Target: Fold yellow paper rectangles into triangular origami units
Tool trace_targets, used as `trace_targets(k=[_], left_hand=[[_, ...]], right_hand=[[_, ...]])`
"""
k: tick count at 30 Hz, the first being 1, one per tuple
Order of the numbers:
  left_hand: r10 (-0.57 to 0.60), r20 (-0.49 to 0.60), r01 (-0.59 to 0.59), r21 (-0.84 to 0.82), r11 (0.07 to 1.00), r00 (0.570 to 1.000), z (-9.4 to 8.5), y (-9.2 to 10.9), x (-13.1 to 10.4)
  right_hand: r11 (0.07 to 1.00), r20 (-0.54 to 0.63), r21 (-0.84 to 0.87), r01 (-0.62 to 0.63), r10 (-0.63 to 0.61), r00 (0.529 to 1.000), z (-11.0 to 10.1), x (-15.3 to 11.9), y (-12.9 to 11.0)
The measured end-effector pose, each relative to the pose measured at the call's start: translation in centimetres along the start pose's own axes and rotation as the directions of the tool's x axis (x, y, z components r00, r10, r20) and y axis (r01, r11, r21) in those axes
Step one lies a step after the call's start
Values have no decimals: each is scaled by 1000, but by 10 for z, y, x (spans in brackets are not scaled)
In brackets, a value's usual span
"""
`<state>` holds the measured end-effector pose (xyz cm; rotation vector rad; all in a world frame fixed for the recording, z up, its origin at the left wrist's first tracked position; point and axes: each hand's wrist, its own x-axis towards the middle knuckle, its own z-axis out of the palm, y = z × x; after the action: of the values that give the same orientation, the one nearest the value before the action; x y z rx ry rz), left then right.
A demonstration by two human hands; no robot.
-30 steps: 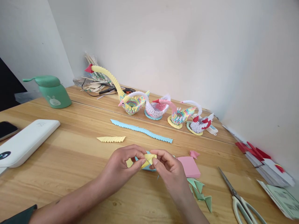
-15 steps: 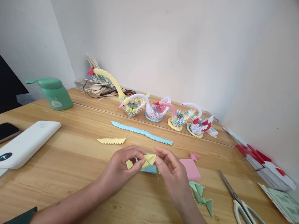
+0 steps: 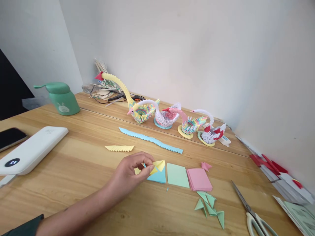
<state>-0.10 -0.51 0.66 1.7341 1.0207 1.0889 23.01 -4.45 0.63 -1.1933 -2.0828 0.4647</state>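
Observation:
My left hand [image 3: 134, 168] pinches a folded yellow paper piece [image 3: 159, 165] between thumb and fingers. It hovers over a stack of blue paper [image 3: 158, 177], partly covering it. My right hand is out of view. Right of the blue paper lie a pale green sheet stack [image 3: 177, 175] and a pink paper stack [image 3: 199, 179]. Several green folded paper triangles [image 3: 211, 208] lie below the pink stack. Beyond my left hand are a short chain of yellow folded pieces [image 3: 119, 148] and a long blue chain [image 3: 150, 140].
Folded-paper swans [image 3: 164, 118] stand along the back by the wall. Scissors [image 3: 248, 208] lie at right, near red and white papers [image 3: 277, 167]. On the left are a green bottle [image 3: 64, 100], a white power bank [image 3: 34, 149] and a phone [image 3: 11, 138]. A small pink folded piece [image 3: 206, 166] lies behind the pink stack.
My right hand has let go of the yellow folded piece and left the view, uncovering the pale green paper and more green triangles. My left hand keeps its pinch. The view has shifted slightly.

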Motion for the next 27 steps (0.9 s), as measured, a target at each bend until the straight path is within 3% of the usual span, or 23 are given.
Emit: trace_targets(k=[3,6,8,11,14,17,20,23,27], left_hand=[[11,28,-12,19,1000,1000,1,2,-1],[20,84,-26,64,998,996,2,3,-3],[25,115,-34,77,996,993,2,3,-3],[25,125,-33,66,997,992,3,3,-2],[21,145,-27,37,999,989,5,4,-2],[-14,173,14,4,1000,985,6,5,-4],[-121,211,144,-95,985,970,4,3,-5],[-228,263,287,-218,933,938,2,0,-2],[-308,362,410,-250,877,880,1,-2,2]], right_hand=[[999,-50,-30,44,-46,998,-28,2,-44],[984,-110,-152,94,-111,988,-31,19,-67],[946,-125,-263,188,-227,966,-22,34,-63],[896,32,-312,317,-324,946,-6,46,-46],[860,105,-353,368,-354,929,4,46,-35],[859,170,-348,377,-338,926,7,43,-32],[896,165,-273,350,-315,935,7,41,-32],[940,116,-176,291,-274,955,8,42,-31],[964,81,-128,233,-224,971,10,43,-30]])
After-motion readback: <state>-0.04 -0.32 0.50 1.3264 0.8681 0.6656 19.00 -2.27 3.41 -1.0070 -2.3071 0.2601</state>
